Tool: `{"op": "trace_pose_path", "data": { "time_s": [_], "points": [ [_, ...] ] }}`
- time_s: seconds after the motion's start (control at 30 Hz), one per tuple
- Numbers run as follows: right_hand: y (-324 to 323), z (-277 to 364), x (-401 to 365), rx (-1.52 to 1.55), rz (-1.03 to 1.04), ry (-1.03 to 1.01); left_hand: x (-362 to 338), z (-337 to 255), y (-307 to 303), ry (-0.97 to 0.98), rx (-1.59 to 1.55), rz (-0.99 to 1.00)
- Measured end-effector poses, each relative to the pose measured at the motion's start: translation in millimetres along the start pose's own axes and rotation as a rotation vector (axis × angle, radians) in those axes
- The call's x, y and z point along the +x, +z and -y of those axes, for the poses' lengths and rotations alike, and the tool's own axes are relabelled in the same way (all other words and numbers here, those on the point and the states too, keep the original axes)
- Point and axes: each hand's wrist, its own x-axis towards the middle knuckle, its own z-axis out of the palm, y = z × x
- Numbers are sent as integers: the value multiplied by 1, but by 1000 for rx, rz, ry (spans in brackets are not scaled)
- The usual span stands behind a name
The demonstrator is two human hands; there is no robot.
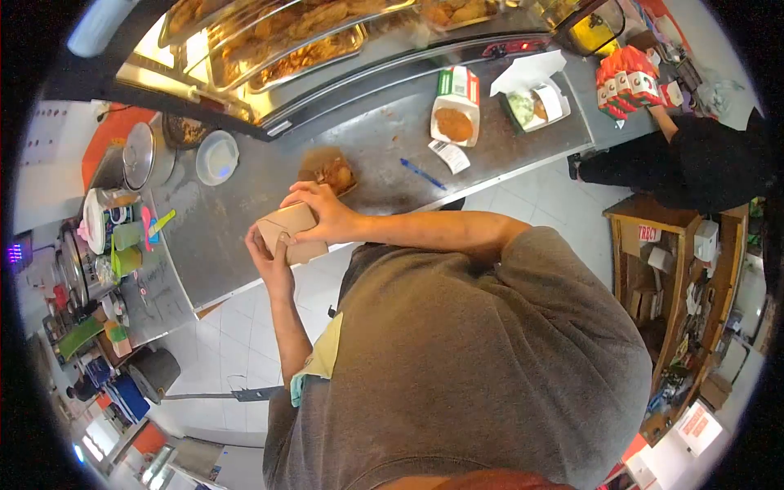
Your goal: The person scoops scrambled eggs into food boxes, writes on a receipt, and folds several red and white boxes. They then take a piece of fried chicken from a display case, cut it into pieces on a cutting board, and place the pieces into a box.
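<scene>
Both my hands grip a small brown cardboard box (pixel 306 245) above the front edge of the metal counter. From the left side, my left hand (pixel 271 255) is closed on the box, its thumb pressed against the face. My right hand (pixel 322 210) wraps over the top and right side of the same box, whose flaps look folded over. Just beyond my right hand, on the counter, stands an open brown carton (pixel 333 173) with browned fried food in it. A blue pen (pixel 423 174) and a printed receipt (pixel 449 156) lie farther right.
A heated display case (pixel 278 126) with trays of fried food lines the counter's (pixel 233 237) back. Two open food boxes (pixel 455 118) (pixel 535 102) stand to the right. White bowls (pixel 216 158) sit at left. A co-worker in black (pixel 702 159) reaches toward red packets (pixel 627 86).
</scene>
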Motion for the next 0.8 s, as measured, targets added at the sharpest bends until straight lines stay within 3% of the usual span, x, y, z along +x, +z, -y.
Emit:
{"op": "trace_pose_path", "data": {
  "time_s": [0.07,0.13,0.23,0.27,0.3,0.43,0.5,0.6,0.67,0.8],
  "points": [
    [-38,9,-5,-127,-72,-138,-3,-16,40,50,64,2],
    [-93,24,-14,535,53,265,2,-38,93,133,104,6],
    [-187,25,-42,490,-164,289,10,-63,171,133,34,398],
    [-222,19,-52,496,-265,308,22,-77,202,335,200,447],
    [-264,49,-60,871,-370,450,33,-97,239,529,371,482],
    [-409,64,-96,791,-746,309,62,-170,399,922,699,504],
    [-470,63,-106,718,-916,231,81,-199,481,1240,764,472],
    [-541,46,-110,594,-1050,192,120,-212,576,1414,940,428],
    [-556,40,-109,511,-1125,183,143,-215,610,1610,1224,367],
    [-566,18,-99,616,-1164,194,182,-215,606,1701,1566,223]
  ]
}}
